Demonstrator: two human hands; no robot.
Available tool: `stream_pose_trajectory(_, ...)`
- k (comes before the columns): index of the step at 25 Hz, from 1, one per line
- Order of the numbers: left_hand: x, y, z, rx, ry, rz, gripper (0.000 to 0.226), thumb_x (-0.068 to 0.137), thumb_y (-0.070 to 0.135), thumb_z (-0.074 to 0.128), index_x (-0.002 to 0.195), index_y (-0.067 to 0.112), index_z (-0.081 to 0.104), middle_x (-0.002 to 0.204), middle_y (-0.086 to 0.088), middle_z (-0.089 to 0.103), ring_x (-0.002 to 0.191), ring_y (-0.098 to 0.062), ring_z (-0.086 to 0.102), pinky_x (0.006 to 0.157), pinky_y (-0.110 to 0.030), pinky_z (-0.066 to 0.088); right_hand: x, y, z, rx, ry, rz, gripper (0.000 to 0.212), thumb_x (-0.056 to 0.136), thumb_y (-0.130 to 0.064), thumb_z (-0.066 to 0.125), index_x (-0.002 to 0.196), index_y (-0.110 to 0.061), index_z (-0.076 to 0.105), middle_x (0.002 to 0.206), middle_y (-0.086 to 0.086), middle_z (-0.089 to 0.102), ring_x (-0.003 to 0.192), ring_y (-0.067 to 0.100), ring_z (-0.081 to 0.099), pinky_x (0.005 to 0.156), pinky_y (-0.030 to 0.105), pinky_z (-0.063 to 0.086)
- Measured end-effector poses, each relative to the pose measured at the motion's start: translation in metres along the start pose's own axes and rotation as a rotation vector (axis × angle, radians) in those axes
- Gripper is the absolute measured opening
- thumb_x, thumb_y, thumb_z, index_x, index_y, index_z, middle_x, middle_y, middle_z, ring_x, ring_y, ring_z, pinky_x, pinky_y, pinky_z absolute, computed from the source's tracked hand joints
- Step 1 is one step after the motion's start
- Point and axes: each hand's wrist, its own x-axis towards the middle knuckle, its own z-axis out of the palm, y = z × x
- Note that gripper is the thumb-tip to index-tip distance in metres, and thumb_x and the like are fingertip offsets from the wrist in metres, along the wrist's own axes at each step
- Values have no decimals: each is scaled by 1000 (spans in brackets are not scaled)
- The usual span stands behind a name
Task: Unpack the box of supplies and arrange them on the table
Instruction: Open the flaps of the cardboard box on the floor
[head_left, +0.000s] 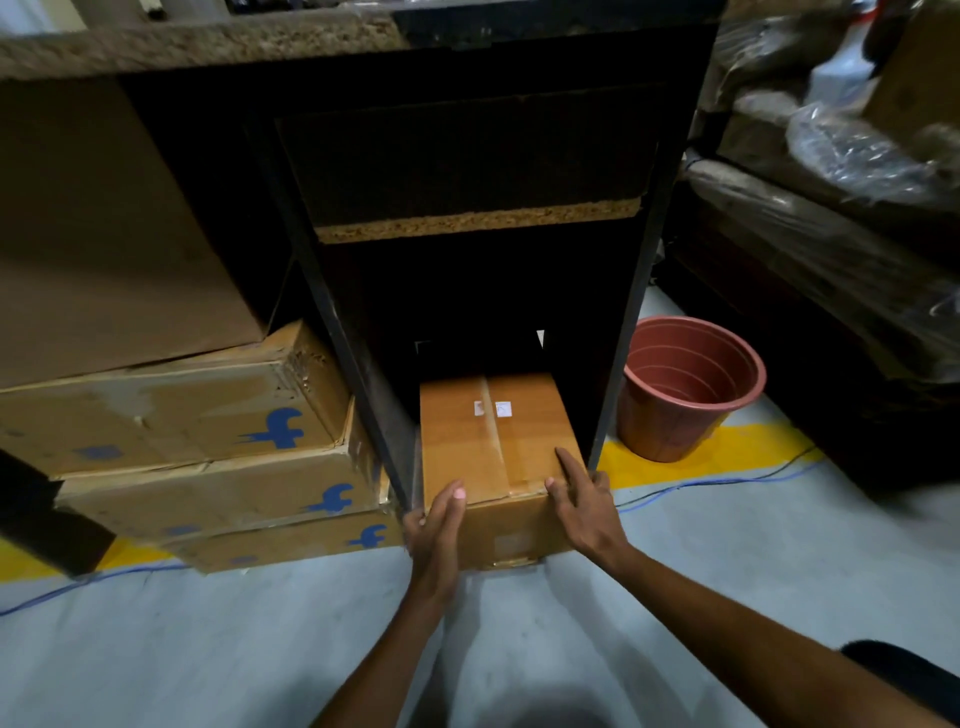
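Both hands grasp a taped cardboard box (496, 447) on the floor, at the mouth of a dark shelf unit (358, 364).
The left hand (436, 525) clasps its near-left corner; the right hand (584, 501) lies over the near-right top edge, fingers spread. Two small white stickers on the lid are too small to read. Left, stacked cartons (208, 467) carry a blue "f" logo; right, a terracotta plastic pot (685, 387) stands on the floor.
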Motion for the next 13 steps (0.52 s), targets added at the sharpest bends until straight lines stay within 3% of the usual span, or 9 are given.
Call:
stream_pose_trajectory(3,-10,0,-8,220,38,26,40,82,71,42,111,48,57,121,0,42,109,-19,48,93,-35,39,-13,2,-11,-42,-104,35,51,102,-42,46,149,-36,28,136,18,35,118,38,51,104,45,46)
stream_pose_trajectory(6,17,18,-10,244,88,71,25,96,44,55,118,33,52,124,-9,43,108,-28,54,75,-26,40,11,-18,-20,-45,-136,109,47,100,-41,51,140,-28,30,136,22,38,118,40,50,100,41,44)
stream_pose_trajectory(8,41,28,-11,282,10,24,46,94,42,61,136,32,44,136,-13,40,120,-35,50,86,-34,45,28,-29,-20,-28,-165,160,59,95,-47,58,143,-31,27,139,23,38,123,41,48,103,44,42)
stream_pose_trajectory(10,54,28,-9,343,-86,-30,65,94,43,62,150,35,31,147,-15,34,133,-38,40,103,-46,40,36,-29,-17,-61,-191,155,71,93,-52,59,150,-40,19,144,23,35,127,42,46,108,47,39)
stream_pose_trajectory(13,57,21,-7,390,-119,27,69,95,43,60,155,38,24,155,-15,33,140,-37,35,111,-48,33,34,-25,-13,-98,-200,150,77,93,-59,55,154,-46,11,148,23,31,130,42,45,109,48,37)
